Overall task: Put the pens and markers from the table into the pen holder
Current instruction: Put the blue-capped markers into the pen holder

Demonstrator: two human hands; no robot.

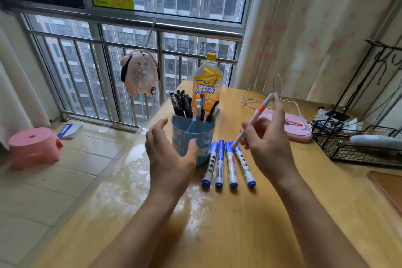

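A blue pen holder with three compartments stands on the wooden table; black pens fill its left part and a few more lean in the right part. My left hand curves open around the holder's near left side, thumb on its front. My right hand grips a white pen with an orange band, tilted, tip down above the markers. Several blue-capped white markers lie side by side on the table just right of the holder.
An orange iced-tea bottle stands behind the holder. A pink flat device with white cables lies at the right, then a black wire rack. A pink fan hangs on the window rail. The table's left edge drops to the floor.
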